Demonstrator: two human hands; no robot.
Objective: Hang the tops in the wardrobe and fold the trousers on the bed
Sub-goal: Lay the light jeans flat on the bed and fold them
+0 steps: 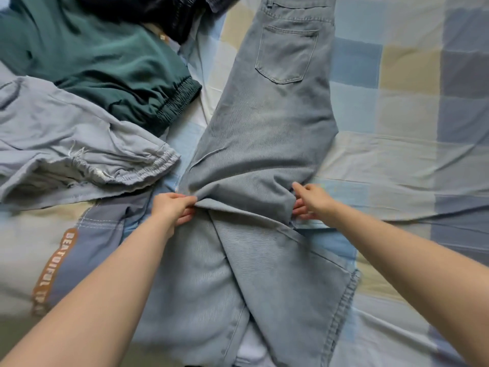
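You are partway through folding the pale blue denim jeans point(267, 144), which lie down the middle of the checked bed sheet point(407, 107); your left hand point(173, 207) and right hand point(312, 201) each pinch the cloth at the fold. Still unfolded, I think, near the bed's left edge: dark green joggers point(105, 67) and light grey joggers point(66, 139). No wardrobe or basket shows.

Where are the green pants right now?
In the head view, the green pants lie crumpled at the upper left of the bed, just above the grey pants and left of the jeans that both hands grip.
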